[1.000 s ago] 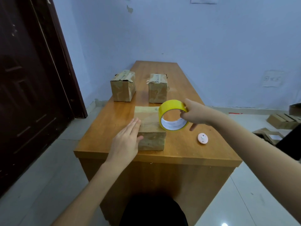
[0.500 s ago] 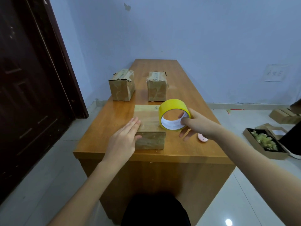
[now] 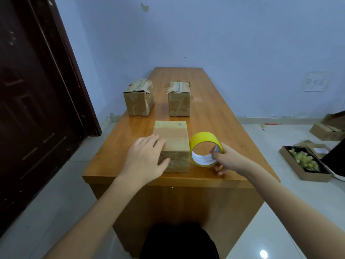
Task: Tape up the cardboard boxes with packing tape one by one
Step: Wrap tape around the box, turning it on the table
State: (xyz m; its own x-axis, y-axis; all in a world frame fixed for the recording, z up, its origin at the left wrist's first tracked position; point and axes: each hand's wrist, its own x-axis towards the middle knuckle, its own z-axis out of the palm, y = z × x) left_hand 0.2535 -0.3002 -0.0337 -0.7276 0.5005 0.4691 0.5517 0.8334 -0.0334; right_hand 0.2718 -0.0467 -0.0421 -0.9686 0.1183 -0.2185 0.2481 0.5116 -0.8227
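Observation:
A small cardboard box (image 3: 172, 136) sits near the front edge of the wooden table (image 3: 214, 116). My left hand (image 3: 144, 157) rests flat on the box's left top and side, thumb on its front face. A roll of yellow packing tape (image 3: 204, 142) stands on edge just right of the box, at table level. My right hand (image 3: 226, 158) pinches the roll's right rim, thumb inside the core. Two more cardboard boxes stand farther back, one on the left (image 3: 139, 98) and one on the right (image 3: 179, 99), both with rough tape on top.
A dark wooden door (image 3: 31, 101) is on the left. On the floor at right lie flat cardboard pieces (image 3: 326, 130) and an open box of yellowish filling (image 3: 304, 162). The blue wall (image 3: 205, 34) is behind the table's far end.
My right hand has lowered the tape roll from above the box's right side down to the table beside the box. A small pink-white round object near that hand is hidden now. My left hand stays on the box.

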